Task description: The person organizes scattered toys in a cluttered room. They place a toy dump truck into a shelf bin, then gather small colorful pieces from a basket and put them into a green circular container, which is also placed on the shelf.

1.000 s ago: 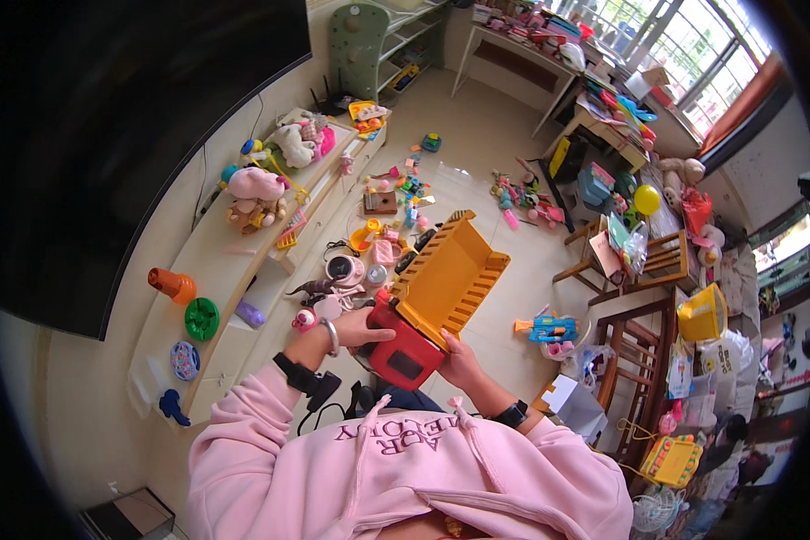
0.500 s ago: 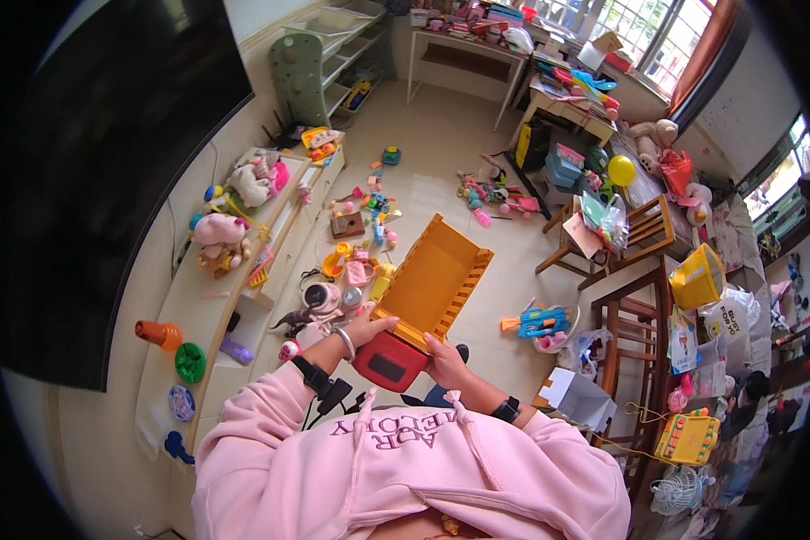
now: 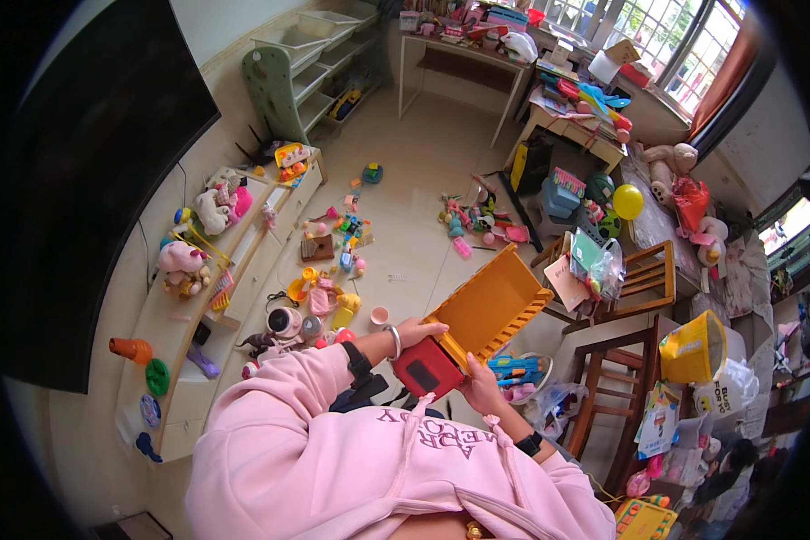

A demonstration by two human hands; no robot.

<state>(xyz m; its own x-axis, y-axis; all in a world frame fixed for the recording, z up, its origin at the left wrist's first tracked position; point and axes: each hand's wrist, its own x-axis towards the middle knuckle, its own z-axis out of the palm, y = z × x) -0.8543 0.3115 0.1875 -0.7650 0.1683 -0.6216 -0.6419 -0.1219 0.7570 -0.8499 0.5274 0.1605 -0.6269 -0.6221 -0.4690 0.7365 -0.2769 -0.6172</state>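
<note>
Tiled floor (image 3: 423,243) takes up most of the rm, toys scattered on it, mainly nr the front edge of the low cabinet (image 3: 173,331). Big dark TV (image 3: 90,198) on the wall behind that cabinet. Green-sided shelf unit (image 3: 274,94) beyond the cabinet's far end. Wooden chair (image 3: 612,360) at R, yellow basket (image 3: 693,346) just beyond it.

Toy truck (image 3: 477,319) is held up over the floor, in front of the pink hoodie (image 3: 396,450): red cab (image 3: 427,367) twd the chest, yellow bed (image 3: 499,292) pointing away & to the R, open side up.

L hand (image 3: 417,335) clamped on the truck's L side, approx. where cab meets bed; R hand (image 3: 479,382) clamped on the R side, same area, thumb up by the bed's near corner.

Blue toy blaster (image 3: 517,369) in a round tub, partly behind the truck, nr R hand. Orange cups (image 3: 132,349) & green disc (image 3: 157,377) twd the cabinet's near end. Small pink cup (image 3: 380,315) on floor, nr L hand.
</note>
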